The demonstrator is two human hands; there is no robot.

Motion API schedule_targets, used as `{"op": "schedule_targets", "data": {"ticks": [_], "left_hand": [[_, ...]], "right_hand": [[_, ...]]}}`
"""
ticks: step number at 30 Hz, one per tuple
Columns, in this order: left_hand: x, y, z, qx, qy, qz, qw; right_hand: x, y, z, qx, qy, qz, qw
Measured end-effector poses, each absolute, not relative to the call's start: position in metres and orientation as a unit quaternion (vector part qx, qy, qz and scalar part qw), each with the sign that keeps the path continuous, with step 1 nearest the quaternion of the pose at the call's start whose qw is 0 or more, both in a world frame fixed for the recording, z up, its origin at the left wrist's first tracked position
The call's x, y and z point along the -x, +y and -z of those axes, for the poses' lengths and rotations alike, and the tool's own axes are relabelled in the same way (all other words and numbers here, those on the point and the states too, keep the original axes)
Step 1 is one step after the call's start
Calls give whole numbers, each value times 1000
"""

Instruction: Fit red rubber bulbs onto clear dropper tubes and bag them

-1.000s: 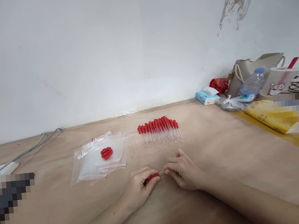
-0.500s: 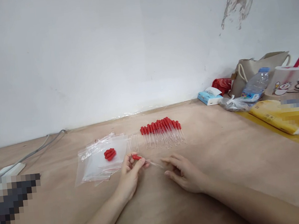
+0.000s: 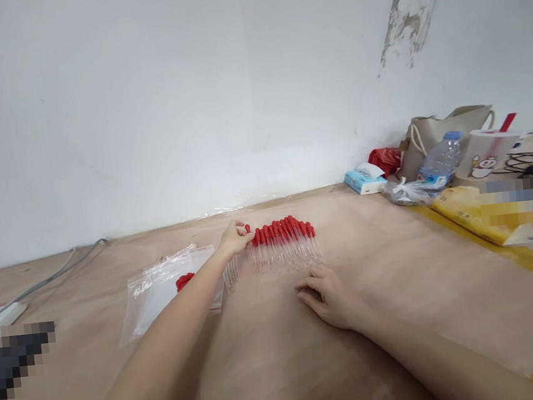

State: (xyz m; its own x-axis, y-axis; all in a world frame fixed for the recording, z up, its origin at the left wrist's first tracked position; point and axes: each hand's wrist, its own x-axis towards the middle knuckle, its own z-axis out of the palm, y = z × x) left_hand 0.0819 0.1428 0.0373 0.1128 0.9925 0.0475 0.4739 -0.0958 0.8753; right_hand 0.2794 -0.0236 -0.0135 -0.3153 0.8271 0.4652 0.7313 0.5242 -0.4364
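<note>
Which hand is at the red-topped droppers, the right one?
No, the left hand is at the red-topped droppers, while the right hand sits apart, closer to the camera.

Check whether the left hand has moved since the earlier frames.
Yes, forward, toward the wall. Against the dropper row, the left hand went from the near side to beside the row's left end.
</note>
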Motion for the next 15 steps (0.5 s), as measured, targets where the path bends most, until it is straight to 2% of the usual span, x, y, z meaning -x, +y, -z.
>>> {"op": "schedule_targets", "data": {"ticks": [8,15], "left_hand": [[-62,153,-39,-700,602,-302,237],[28,112,-71,-724,626,-276,89]], "right_hand": [[-279,-23,14,479,-812,-74,325],[-279,-24,15,482,-808,-59,334]]}}
